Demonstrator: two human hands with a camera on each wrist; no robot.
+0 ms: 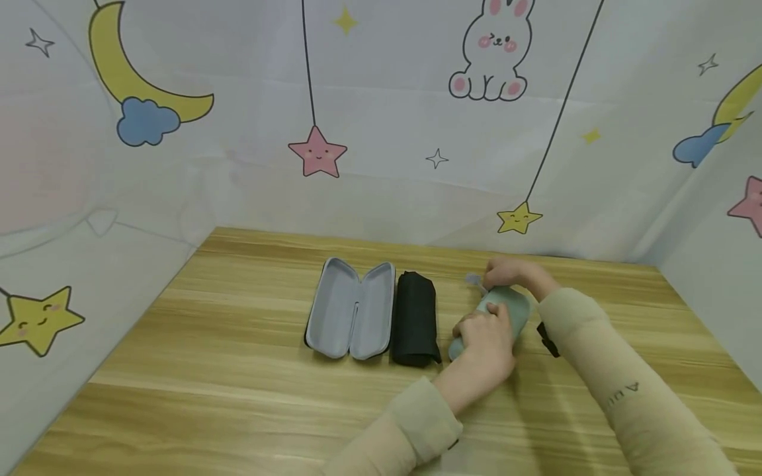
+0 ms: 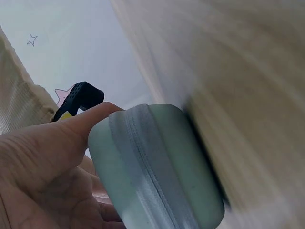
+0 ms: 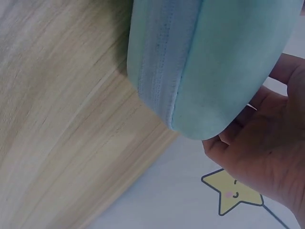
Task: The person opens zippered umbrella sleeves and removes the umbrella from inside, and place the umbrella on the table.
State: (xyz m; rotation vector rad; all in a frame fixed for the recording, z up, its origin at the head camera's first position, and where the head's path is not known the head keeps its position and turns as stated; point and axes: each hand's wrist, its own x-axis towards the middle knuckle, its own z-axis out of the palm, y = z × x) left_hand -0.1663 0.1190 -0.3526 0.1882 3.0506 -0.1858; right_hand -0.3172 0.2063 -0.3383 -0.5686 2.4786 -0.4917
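Note:
A pale green hard zip case (image 1: 518,305) with a grey zipper band lies on the right half of the table, seen close up in both wrist views. My left hand (image 1: 485,337) grips its near end, thumb along one side in the left wrist view. My right hand (image 1: 508,271) holds the far end, its fingers curled against the side in the right wrist view. A small light grey loop (image 1: 474,281) sticks out by the right fingertips. Whether those fingers pinch the zipper pull is hidden.
Left of the hands, a black folded cloth bundle (image 1: 413,320) lies beside an opened grey-lined case (image 1: 335,311). The wooden table (image 1: 208,396) reaches back to a white printed curtain (image 1: 387,119). A small black object (image 1: 548,340) shows beside the right sleeve.

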